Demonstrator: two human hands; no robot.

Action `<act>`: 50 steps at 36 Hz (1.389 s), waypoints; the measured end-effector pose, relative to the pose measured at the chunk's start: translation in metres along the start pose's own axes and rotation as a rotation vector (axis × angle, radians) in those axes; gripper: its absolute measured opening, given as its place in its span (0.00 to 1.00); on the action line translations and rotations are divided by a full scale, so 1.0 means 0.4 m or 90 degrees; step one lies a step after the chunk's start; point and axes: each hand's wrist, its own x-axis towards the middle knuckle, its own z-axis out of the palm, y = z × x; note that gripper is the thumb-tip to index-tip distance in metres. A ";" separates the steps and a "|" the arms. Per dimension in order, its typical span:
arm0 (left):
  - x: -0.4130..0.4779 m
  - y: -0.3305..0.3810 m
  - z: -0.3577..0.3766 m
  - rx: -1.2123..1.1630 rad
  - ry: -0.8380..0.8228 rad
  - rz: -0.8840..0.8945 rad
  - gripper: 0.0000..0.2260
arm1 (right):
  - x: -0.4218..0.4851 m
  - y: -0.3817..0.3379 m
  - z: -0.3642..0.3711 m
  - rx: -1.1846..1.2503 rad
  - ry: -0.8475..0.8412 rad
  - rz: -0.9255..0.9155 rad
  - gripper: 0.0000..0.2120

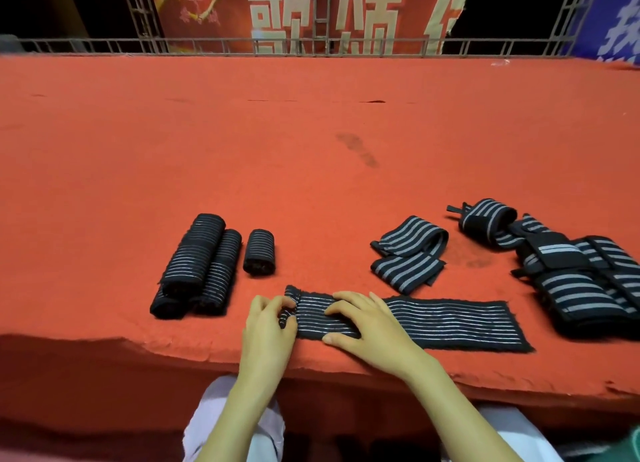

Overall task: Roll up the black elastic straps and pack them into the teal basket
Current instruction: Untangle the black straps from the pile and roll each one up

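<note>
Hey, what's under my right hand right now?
The flat black strap on the red cloth. Your right hand presses it while the left hand pinches its rolled end. The part beneath your palm is hidden.

A flat strap (450,323) is lying along the near edge of the red surface (277,150). The left hand (266,323) is pinching its rolled-up left end, fingers curling round the small coil. The right hand (367,323) is pressing on the strap just beside it with straight fingers. Left of the hands, long rolled straps (197,257) are lying together, touching, with a short roll (259,252) just beside them. To the right, a folded strap (408,250) is resting near a loose heap of straps (571,271). Behind, a metal railing (207,44) is running across before a red banner (311,11).
</note>
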 end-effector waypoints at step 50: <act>-0.014 0.085 0.096 -0.112 -0.098 0.122 0.07 | -0.062 0.084 -0.056 0.029 0.011 0.048 0.34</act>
